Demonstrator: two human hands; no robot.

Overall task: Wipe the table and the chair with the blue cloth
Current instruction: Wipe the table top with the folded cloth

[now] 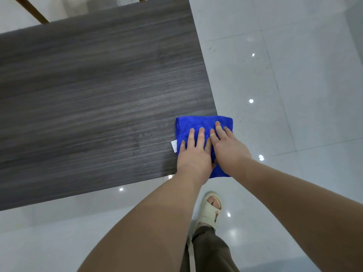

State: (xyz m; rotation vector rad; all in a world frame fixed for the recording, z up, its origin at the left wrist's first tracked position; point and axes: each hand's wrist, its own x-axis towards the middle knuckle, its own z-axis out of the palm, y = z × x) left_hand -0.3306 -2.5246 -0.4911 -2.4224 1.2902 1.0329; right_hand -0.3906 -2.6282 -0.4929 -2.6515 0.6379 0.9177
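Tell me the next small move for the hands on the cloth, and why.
Probably slide the blue cloth leftward along the near edge of the table. Left hand and right hand press it flat at the near right corner, partly overhanging, with most of the top stretching away to the left.

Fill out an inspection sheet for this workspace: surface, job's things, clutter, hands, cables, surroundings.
Surface: dark wood-grain table, top bare apart from the cloth.
Job's things: folded blue cloth lies at the table's near right corner, overhanging the right edge; white tag sticks out on its left side. Chair not clearly in view.
Clutter: nothing seen.
Hands: left hand and right hand both press flat on the cloth, fingers straight, side by side.
Cables: nothing seen.
Surroundings: glossy pale tiled floor with light reflections; wooden leg beyond the table's far edge; cream sandal below the hands.
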